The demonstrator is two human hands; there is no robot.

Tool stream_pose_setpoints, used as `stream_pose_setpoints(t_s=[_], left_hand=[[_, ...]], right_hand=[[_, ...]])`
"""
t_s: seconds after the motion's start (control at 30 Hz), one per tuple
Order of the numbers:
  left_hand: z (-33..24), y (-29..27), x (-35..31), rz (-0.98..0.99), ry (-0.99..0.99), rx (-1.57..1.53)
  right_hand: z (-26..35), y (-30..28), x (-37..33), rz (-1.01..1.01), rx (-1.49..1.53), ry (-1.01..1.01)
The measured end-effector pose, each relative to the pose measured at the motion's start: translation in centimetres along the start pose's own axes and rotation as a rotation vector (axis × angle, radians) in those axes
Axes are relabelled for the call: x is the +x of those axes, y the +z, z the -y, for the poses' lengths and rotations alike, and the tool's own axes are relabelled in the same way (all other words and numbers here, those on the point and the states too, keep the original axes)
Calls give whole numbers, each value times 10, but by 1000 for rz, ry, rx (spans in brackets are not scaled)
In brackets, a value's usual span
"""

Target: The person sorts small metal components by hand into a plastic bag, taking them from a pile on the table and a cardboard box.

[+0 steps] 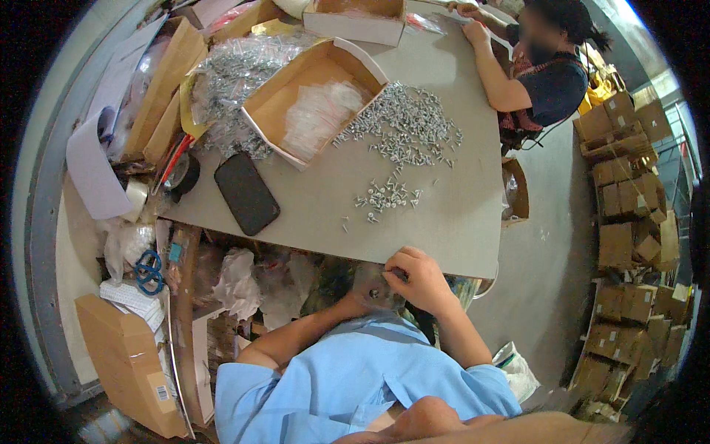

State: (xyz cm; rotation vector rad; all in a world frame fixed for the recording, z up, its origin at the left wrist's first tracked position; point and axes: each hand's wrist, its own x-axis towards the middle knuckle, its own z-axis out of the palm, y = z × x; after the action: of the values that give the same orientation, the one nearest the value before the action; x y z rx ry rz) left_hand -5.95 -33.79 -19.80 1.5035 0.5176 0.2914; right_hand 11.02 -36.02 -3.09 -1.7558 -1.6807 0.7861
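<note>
In front of my shirt, below the table's near edge, a small clear plastic bag (375,282) hangs between my hands. My left hand (358,302) is closed on its lower side, its fingers partly hidden by the plastic. A small round grey thing shows through the bag; I cannot make out what it is. With curled fingers, my right hand (418,278) pinches the bag's right edge. Just beyond lies a small group of silver screws (386,198), and behind it spreads a larger screw pile (407,122).
An open carton (260,111) holds small clear bags. Left of the screws lie a black phone-like slab (247,194), a tape roll (185,176) and filled bags (240,85). Blue-handled scissors (149,271) rest lower left. Another person (551,81) works at the far right; cartons (625,244) are stacked beyond.
</note>
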Motion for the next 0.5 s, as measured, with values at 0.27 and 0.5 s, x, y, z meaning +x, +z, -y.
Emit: stream_pose_setpoints(t_s=[0.27, 0.5], left_hand=[[-7, -9, -3, 56, -125, 66], [-105, -87, -30, 291, -273, 115]], right_hand=[[-3, 8, -3, -129, 31, -51], [16, 17, -6, -37, -27, -447]])
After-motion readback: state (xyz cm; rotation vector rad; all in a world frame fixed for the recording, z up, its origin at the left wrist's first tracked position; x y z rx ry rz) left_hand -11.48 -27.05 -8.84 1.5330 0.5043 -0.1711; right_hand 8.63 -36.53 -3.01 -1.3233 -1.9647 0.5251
